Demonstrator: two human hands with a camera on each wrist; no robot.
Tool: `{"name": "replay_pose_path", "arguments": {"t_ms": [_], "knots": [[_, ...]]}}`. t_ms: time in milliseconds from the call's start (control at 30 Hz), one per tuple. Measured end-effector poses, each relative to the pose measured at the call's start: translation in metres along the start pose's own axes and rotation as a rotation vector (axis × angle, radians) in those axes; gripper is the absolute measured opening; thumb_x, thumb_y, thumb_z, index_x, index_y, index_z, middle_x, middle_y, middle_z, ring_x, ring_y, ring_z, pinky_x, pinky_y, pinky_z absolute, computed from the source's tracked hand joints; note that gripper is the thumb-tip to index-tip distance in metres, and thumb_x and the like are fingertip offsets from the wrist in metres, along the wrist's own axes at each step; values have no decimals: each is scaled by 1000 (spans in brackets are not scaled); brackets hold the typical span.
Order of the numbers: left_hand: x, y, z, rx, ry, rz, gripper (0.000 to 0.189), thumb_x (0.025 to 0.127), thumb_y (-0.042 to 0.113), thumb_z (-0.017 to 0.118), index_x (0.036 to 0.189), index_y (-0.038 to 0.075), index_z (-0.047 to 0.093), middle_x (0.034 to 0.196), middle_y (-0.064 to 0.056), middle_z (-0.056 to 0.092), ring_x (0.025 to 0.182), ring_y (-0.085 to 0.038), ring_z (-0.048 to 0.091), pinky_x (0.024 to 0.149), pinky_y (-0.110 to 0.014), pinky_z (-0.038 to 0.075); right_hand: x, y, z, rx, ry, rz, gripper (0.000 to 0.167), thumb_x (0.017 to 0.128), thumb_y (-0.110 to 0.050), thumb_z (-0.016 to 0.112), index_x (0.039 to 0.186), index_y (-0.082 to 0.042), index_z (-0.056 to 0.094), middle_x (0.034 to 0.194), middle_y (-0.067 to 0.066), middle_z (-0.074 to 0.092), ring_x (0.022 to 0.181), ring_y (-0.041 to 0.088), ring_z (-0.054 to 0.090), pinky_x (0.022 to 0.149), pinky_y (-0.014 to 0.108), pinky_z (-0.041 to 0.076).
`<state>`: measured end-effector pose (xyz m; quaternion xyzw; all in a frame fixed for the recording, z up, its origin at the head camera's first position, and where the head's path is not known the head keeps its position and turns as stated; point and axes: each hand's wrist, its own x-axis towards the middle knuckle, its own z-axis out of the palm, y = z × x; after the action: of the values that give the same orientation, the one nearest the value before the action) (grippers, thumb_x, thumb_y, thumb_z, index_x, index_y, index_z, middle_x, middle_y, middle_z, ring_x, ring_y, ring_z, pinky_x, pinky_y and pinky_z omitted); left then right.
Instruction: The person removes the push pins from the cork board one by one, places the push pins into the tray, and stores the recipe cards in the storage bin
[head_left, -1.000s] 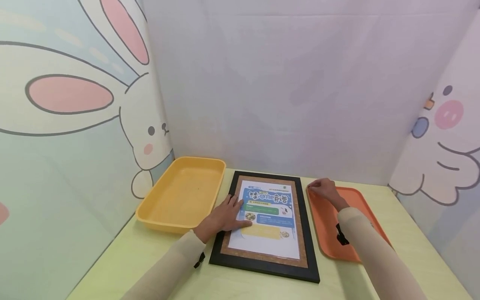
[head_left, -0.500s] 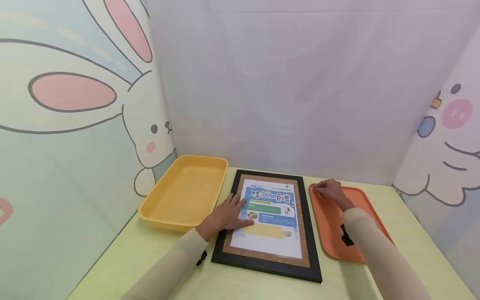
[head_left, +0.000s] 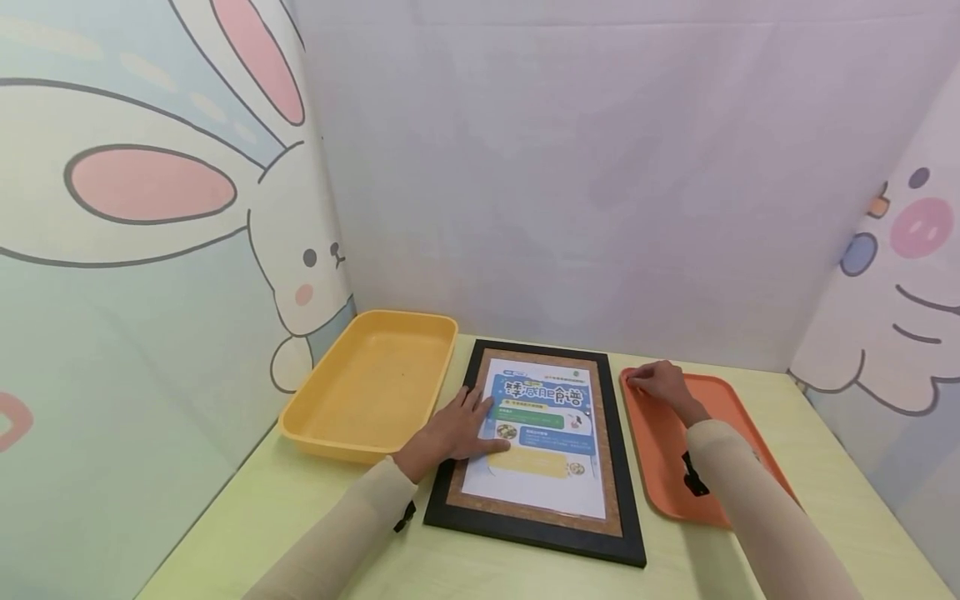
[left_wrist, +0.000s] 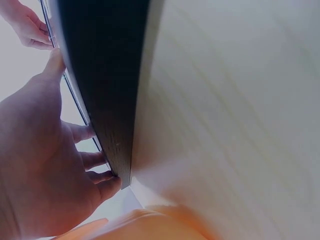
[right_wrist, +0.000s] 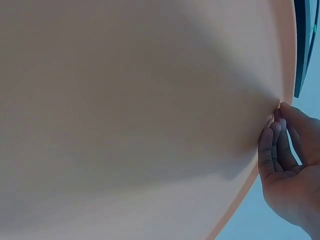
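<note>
My left hand (head_left: 456,427) lies with spread fingers on the left side of a black-framed corkboard (head_left: 536,543). A printed poster sheet (head_left: 536,492) with blue, green and yellow blocks lies on the cork, partly under that hand. In the left wrist view, the fingers (left_wrist: 92,160) reach over the dark frame edge (left_wrist: 115,90). My right hand (head_left: 662,383) is at the far left corner of an orange tray (head_left: 663,479). Its thumb and fingertips come together right at the tray surface in the right wrist view; I cannot tell whether something small is between them.
A deep yellow tray (head_left: 367,396) stands left of the corkboard. All rest on a pale wooden table (head_left: 480,575). Behind is a plain pale curtain (head_left: 555,183), with a rabbit-printed wall (head_left: 150,333) on the left and another cartoon panel (head_left: 892,333) on the right.
The head view has shifted slightly. My left hand stays on the poster and corkboard, and my right hand stays at the orange tray's far left corner.
</note>
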<state>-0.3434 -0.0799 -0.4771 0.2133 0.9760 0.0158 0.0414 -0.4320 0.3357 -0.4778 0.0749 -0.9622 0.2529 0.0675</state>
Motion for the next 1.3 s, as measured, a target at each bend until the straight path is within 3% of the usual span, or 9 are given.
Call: {"name": "replay_pose_path", "arguments": {"t_ms": [600,800,1300], "knots": [[2,0,-1,1,-4,0,104,88,86,48,164,16,34,171,-12,24,155,-38,25,118,-52,36,-3,8,8,85,26,69,31,97,-16,75,114,10,74,115,33,70,100,44,65,81,49,57],[2,0,-1,0,-7,-4,104,88,86,48,164,16,33,171,-12,24,156,-37,25,119,-51,36,-5,6,7,118,21,93,33,98,-17,74,117,10,73,118,34,68,97,41,64,78,42,56],[5,-2,2,-1,-22,-11,103,88,85,48,164,17,33,171,-11,23,156,-36,24,119,-52,36,-5,5,7,123,10,86,33,97,-19,76,116,8,74,114,30,71,96,40,66,83,48,59]]}}
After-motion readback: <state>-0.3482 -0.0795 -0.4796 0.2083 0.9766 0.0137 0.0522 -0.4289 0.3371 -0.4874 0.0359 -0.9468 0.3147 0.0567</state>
